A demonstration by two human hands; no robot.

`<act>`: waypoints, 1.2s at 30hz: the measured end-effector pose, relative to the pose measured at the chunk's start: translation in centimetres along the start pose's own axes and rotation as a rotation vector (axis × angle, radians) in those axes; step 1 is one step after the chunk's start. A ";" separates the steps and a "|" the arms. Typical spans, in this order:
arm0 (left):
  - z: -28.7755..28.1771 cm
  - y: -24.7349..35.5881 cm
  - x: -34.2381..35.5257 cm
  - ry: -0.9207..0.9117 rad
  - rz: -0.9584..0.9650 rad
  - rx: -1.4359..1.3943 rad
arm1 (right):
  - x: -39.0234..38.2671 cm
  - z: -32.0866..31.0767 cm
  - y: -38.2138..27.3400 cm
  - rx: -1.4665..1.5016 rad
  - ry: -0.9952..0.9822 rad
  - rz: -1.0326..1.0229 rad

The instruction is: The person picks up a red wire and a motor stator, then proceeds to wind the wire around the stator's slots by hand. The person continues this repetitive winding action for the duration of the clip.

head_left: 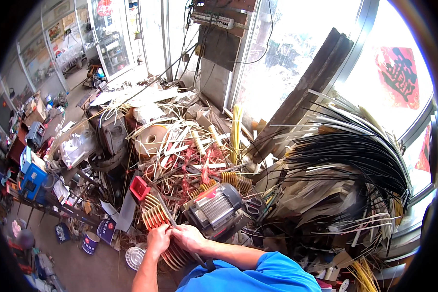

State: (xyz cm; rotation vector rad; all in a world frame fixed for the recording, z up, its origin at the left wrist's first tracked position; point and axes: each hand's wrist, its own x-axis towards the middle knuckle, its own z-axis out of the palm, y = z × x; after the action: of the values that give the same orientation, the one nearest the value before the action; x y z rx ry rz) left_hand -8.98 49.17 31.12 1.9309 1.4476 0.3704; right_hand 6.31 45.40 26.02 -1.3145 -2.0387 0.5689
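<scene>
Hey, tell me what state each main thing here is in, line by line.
Left hand: fingers curled, grip unclear
Right hand: fingers curled, grip unclear
Motor: set down; running or not unclear
Scissors: set down; open or shut unclear
Black rods: bent in an arc
Dark beam: leaning

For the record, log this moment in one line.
left hand, right hand | close together, at tan ribbed rack | nearby: silver finned motor

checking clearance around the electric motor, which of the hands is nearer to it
Right. The right hand is just below and left of the electric motor in the picture; the left hand is farther left.
</scene>
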 end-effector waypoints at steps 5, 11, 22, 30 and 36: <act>1.1 -0.2 -1.2 0.144 -0.020 -0.040 | 1.6 -1.1 1.1 -0.034 0.006 -0.131; 1.6 0.2 -1.9 0.055 -0.043 -0.098 | 1.6 -1.4 1.3 -0.049 -0.059 -0.022; 0.3 0.1 1.2 -0.128 0.026 0.025 | 0.0 -1.0 -0.8 -0.060 -0.061 0.221; 0.5 0.1 -0.3 0.081 0.010 0.003 | 2.2 -1.3 1.3 -0.038 0.045 -0.013; 1.1 -0.5 -4.2 0.139 -0.076 -0.179 | 0.7 -0.7 1.0 -0.014 -0.035 0.263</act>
State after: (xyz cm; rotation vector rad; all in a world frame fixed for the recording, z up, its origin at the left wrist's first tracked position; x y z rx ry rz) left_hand -10.14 45.03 30.69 1.7317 1.5165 0.5889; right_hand 7.23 46.47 26.03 -1.6043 -1.9128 0.6995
